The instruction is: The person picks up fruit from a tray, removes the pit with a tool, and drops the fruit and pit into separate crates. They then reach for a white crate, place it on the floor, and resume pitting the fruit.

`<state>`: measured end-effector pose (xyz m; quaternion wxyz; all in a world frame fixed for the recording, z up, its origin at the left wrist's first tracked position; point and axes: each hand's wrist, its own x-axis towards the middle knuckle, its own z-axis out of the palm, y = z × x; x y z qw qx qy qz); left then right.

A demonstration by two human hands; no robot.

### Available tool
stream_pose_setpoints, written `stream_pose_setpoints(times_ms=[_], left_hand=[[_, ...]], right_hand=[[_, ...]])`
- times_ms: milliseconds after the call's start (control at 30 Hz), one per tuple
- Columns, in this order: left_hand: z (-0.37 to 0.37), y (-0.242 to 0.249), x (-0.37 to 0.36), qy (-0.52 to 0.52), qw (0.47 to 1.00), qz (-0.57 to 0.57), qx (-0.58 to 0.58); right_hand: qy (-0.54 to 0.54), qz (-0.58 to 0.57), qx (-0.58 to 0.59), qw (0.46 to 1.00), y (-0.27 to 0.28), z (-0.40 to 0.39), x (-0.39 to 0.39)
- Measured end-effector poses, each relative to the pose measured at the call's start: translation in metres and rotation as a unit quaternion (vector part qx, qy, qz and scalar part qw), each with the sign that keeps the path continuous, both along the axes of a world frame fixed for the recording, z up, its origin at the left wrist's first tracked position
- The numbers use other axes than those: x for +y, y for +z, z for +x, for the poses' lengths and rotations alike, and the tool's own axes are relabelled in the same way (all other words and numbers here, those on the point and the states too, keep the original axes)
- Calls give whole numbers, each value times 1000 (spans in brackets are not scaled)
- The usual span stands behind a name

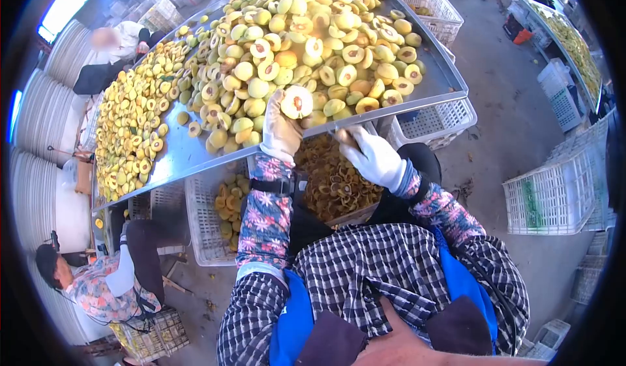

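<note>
My left hand, in a stained pale glove, is closed on a halved peach-like fruit, cut face and reddish centre turned up, at the near edge of the metal table. Just right of it, below the table's rim, is my right hand in a white glove. Its fingers are curled together toward the left hand; what they hold, if anything, I cannot make out. Beyond both hands lies a heap of yellow-green fruit halves. Under my hands sits a container of brownish cut pieces.
A white crate with fruit stands left of my knees. More crates are under the table's right end and at far right. One co-worker sits at lower left, another across the table. A second fruit-covered table is at upper right.
</note>
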<state>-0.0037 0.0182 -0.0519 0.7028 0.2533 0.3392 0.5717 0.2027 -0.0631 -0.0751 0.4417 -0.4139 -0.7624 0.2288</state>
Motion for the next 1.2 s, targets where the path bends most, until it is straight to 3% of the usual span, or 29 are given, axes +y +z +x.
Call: stream_pose_setpoints(times_ms=[100,200,333,433,567,667,733,867,933,967,1000,1067,1200], left_hand=[[17,16,-31,18,1000,20,2],[20,13,-42,17,998,50,26],[34,8,-46,77,992,88,39],[36,-13,-38,146,968,147,140],[31,-11,-47,133,962,158,180],[27,-5,-50,95,959,151,221],[24,-6,-44,57,977,104,179],[18,5,-45,0,970,74,233],[22,8,-51,6,997,68,42],[19,3,-49,-7,994,110,-15],[19,-3,-50,-12,994,110,-16],[23,-9,-56,-29,980,149,-130],[30,-4,-61,-41,968,143,-203]], right_hand=[[-18,15,-30,999,21,-16,6],[-49,119,-2,992,27,-31,7],[-92,162,-70,980,22,-38,1],[-99,137,-99,981,17,-37,-2],[-13,129,-83,988,18,-26,5],[22,122,-81,989,14,-22,6],[13,65,-66,996,0,-21,10],[11,-41,-85,995,16,-16,13],[6,-52,43,998,17,-13,13],[-14,-220,138,966,23,-16,13],[-19,-219,139,966,23,-18,14],[6,-289,230,929,21,-20,17],[-13,-255,170,952,16,-22,24]])
